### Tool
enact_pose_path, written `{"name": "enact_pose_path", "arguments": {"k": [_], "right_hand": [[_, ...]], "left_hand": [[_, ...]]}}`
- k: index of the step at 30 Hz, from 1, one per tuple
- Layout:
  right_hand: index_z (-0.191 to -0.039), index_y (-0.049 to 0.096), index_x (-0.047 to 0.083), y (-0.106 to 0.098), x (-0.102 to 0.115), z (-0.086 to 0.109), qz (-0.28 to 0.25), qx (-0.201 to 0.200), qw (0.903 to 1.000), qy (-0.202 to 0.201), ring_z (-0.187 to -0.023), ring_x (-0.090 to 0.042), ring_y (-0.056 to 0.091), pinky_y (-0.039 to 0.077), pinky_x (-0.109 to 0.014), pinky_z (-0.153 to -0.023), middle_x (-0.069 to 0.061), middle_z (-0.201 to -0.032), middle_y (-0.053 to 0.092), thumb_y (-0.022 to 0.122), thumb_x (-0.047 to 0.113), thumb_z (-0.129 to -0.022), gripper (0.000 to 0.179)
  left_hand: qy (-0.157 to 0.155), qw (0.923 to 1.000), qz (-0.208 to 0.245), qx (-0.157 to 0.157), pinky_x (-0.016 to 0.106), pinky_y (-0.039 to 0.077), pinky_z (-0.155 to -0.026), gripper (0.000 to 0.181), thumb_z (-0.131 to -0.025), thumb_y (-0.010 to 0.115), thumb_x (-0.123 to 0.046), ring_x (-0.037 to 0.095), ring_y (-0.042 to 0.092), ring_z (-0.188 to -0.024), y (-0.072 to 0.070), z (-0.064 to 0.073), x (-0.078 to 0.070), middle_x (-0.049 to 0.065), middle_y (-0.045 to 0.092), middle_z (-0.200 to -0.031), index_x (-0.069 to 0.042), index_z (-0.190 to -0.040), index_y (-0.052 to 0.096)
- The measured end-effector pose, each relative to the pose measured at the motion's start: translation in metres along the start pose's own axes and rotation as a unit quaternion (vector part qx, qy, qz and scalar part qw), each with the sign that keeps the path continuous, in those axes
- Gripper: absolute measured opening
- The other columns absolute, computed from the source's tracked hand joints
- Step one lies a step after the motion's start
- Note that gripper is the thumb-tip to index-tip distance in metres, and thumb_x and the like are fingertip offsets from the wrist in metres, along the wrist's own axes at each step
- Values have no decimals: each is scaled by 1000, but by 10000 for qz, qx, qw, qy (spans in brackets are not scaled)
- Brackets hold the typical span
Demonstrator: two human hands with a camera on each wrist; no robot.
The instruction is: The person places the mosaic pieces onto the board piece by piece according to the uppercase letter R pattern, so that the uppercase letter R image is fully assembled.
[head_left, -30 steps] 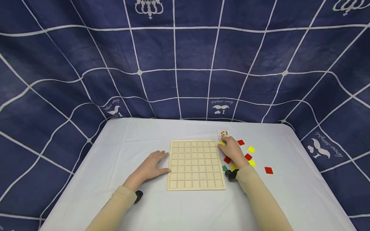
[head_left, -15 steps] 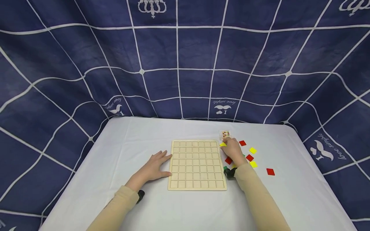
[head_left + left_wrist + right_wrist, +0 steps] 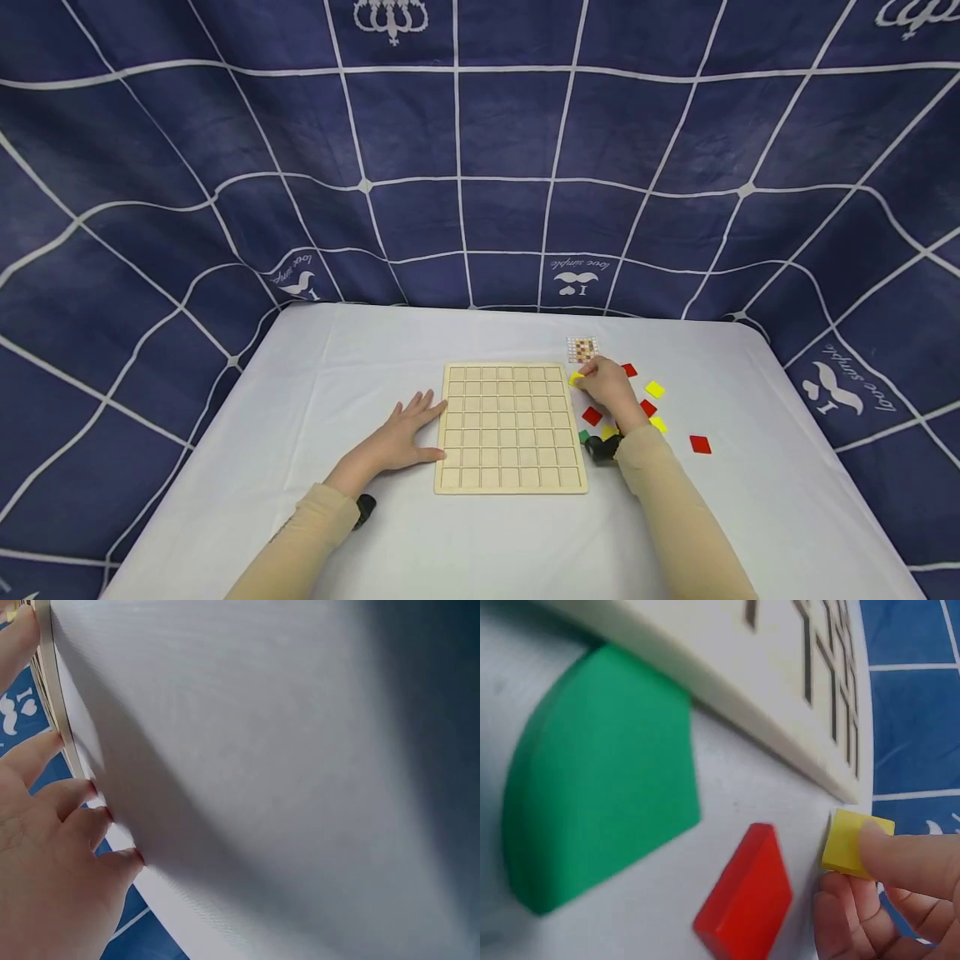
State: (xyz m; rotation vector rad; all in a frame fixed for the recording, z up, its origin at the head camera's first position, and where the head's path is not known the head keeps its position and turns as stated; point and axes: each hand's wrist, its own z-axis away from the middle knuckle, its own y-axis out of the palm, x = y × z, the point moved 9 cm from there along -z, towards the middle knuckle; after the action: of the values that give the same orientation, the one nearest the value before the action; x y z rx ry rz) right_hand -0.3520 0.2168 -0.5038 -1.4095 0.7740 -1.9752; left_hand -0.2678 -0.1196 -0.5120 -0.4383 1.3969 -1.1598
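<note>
My left hand (image 3: 393,435) lies with spread fingers at the left edge of a pale wooden grid board (image 3: 509,430). Its thumb and index finger touch that edge; in the left wrist view the other fingertips (image 3: 133,857) rest on the white cloth. Beyond the board's right edge, near its far corner, my right hand (image 3: 609,389) pinches a small yellow square tile (image 3: 843,841) between thumb and fingers. Closer to the right wrist camera, a red tile (image 3: 751,896) and a green piece with a curved side (image 3: 604,780) lie beside the board.
A small card with a coloured grid pattern (image 3: 582,348) lies past my right hand. Several red and yellow tiles are scattered to the right, including a yellow tile (image 3: 655,389) and an outlying red tile (image 3: 701,444). A blue curtain (image 3: 502,217) surrounds the table.
My left hand's fingers have spread wider and come up against the board's left edge. The right hand stays around the same spot with the yellow tile, having shifted slightly nearer. The head view moved a little.
</note>
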Motion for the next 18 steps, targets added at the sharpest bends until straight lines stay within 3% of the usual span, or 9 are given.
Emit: {"name": "enact_pose_path", "arguments": {"k": [4, 7, 12, 18], "right_hand": [[-101, 62, 3, -5, 15, 3, -192, -399, 9980, -449, -80, -22, 55, 45, -27, -68, -10, -89, 61, 71, 16, -89, 20], [-101, 66, 4, 2, 36, 7, -403, -525, 9940, -873, -80, -21, 60, 48, -27, -68, -10, -91, 66, 72, 15, -89, 17], [-98, 70, 7, 32, 79, 10, -682, -205, 9872, -1424, -76, -17, 62, 50, -27, -67, -8, -90, 70, 74, 14, -87, 13], [-93, 72, 10, 67, 113, 13, -543, 225, 9817, -1811, -70, -13, 59, 49, -25, -66, -4, -83, 69, 74, 13, -87, 7]], "left_hand": [[-5, 10000, 17, 75, 56, 6, -124, 90, -80, 79, -42, 36, 10, -153, 1, 0, 1, 18, 17, -163, -12, -153, 37], [-37, 9999, -47, 113, 56, 5, -124, 92, -78, 79, -44, 36, 9, -153, 3, 1, 2, 18, 16, -164, -12, -153, 36], [-70, 9997, -172, 129, 57, 6, -124, 95, -77, 80, -46, 37, 9, -153, 3, 1, 5, 18, 15, -164, -12, -154, 34], [-74, 9997, -134, 180, 57, 6, -124, 97, -76, 80, -47, 37, 8, -153, 3, 0, 3, 18, 15, -164, -13, -154, 34]]}}
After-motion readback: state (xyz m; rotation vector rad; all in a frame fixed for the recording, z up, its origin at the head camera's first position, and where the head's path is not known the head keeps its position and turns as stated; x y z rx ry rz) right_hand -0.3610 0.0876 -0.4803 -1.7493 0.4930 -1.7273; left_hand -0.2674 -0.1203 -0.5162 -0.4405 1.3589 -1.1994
